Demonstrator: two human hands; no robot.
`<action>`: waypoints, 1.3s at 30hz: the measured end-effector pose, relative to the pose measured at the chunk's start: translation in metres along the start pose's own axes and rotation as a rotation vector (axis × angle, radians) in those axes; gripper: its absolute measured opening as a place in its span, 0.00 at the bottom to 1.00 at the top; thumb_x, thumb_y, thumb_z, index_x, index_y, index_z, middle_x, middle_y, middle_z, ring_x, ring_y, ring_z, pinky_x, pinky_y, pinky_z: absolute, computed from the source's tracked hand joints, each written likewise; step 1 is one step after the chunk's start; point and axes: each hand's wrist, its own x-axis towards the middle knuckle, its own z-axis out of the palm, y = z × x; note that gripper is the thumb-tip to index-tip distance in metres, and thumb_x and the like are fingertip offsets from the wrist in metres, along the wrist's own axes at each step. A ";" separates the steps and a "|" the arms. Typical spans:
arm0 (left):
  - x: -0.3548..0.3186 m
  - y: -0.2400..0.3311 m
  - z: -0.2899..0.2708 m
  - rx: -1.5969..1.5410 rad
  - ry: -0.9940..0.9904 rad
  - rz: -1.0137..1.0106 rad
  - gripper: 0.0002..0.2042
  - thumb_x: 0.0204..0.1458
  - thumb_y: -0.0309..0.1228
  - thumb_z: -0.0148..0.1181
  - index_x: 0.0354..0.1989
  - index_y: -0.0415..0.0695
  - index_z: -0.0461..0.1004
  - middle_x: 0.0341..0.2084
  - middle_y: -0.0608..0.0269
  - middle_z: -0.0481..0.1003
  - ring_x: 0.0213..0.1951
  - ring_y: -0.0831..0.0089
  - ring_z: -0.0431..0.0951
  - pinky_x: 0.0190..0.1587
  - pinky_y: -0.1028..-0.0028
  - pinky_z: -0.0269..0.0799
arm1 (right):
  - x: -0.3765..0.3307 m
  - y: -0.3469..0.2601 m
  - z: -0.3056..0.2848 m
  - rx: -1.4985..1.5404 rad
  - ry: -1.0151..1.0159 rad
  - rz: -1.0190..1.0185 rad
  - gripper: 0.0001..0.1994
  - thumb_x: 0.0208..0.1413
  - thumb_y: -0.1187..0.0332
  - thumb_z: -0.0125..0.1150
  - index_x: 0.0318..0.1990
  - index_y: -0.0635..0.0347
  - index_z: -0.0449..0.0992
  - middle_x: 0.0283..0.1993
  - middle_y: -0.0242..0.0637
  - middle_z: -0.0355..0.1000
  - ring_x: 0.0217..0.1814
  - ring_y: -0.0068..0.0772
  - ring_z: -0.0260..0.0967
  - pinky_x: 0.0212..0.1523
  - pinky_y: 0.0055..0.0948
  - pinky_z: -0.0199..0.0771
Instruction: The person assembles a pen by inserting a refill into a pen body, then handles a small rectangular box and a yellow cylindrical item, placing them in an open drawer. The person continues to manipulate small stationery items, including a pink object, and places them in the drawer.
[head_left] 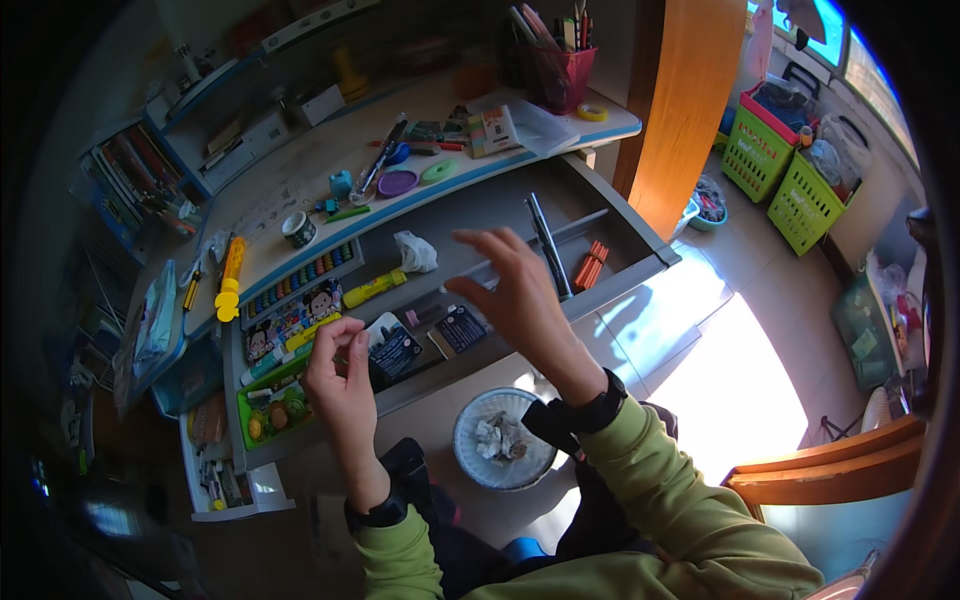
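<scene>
Both my hands are over an open grey drawer (pixel 610 300) that is pulled out from under the desk. My right hand (pixel 525 305) hovers above its middle with fingers apart, holding nothing. Above the front left part is my left hand (pixel 338 375), its thumb and fingertips pressed together; whether something small is between them I cannot make out. Close to the left fingertips lie dark printed packets (pixel 395 350) and another dark packet (pixel 460 330). Farther back are a yellow tube (pixel 375 289) and a crumpled white tissue (pixel 415 252). Right of my right hand lie dark shiny rods (pixel 547 245) and a bundle of orange-red pencils (pixel 591 266).
A green tray (pixel 243 415) holds small toys at the drawer's left. Below the drawer stands a wastebasket (pixel 465 465) with crumpled paper. On the desk (pixel 270 225) are tape rolls, a purple round item (pixel 397 183) and a red pen cup (pixel 570 85). Green crates (pixel 755 150) stand right.
</scene>
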 end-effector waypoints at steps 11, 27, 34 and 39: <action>0.003 -0.015 0.010 0.103 -0.171 -0.010 0.07 0.60 0.25 0.54 0.43 0.39 0.77 0.32 0.55 0.80 0.35 0.67 0.80 0.35 0.74 0.71 | 0.003 0.070 -0.043 -0.287 -0.105 0.387 0.23 0.49 0.74 0.69 0.50 0.61 0.63 0.37 0.51 0.75 0.38 0.46 0.77 0.38 0.37 0.75; 0.007 0.010 -0.057 0.164 0.003 -0.015 0.08 0.60 0.25 0.55 0.44 0.38 0.77 0.38 0.55 0.80 0.40 0.69 0.80 0.42 0.73 0.73 | 0.010 0.010 -0.060 0.032 0.008 0.105 0.18 0.56 0.71 0.64 0.52 0.60 0.67 0.39 0.36 0.73 0.35 0.26 0.68 0.37 0.26 0.70; 0.021 0.012 -0.084 0.384 -0.457 -0.129 0.09 0.51 0.21 0.61 0.42 0.37 0.78 0.34 0.54 0.78 0.35 0.66 0.79 0.40 0.71 0.73 | 0.004 -0.003 -0.064 0.164 -0.073 0.031 0.16 0.57 0.71 0.62 0.52 0.60 0.69 0.42 0.42 0.74 0.42 0.36 0.72 0.46 0.32 0.70; 0.036 0.010 -0.087 0.417 -0.704 -0.052 0.08 0.51 0.23 0.61 0.40 0.38 0.79 0.35 0.56 0.77 0.39 0.59 0.78 0.43 0.67 0.72 | 0.003 -0.012 -0.071 0.225 -0.110 0.004 0.16 0.57 0.74 0.62 0.52 0.62 0.69 0.43 0.44 0.74 0.43 0.37 0.73 0.47 0.33 0.70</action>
